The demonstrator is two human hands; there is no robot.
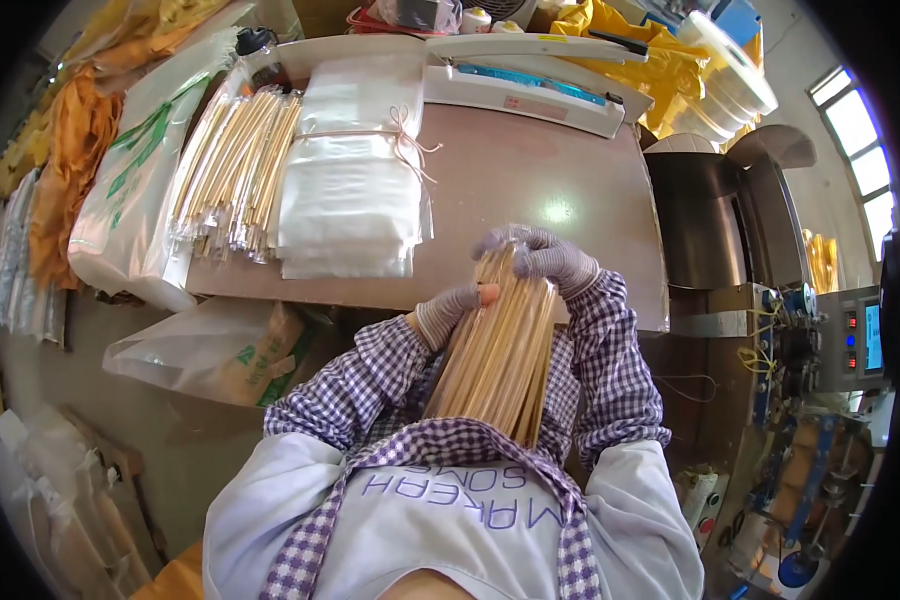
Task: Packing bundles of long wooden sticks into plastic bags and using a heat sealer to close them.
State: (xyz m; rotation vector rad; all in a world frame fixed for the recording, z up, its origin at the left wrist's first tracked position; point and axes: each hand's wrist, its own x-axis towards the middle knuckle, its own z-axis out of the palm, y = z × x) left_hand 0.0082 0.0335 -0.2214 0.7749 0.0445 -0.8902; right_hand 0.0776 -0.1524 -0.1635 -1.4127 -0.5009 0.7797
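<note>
Holding slender sticks [502, 345] with both hands [560, 265]

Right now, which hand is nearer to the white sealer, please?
Right. The right hand is at the far end of the sticks, just short of the white sealer; the left hand is at their left side, farther back.

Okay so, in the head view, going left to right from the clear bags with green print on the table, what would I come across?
Clear bags with green print → pile of thin sticks → string-tied stack of clear bags → left hand → right hand → grey control box.
</note>
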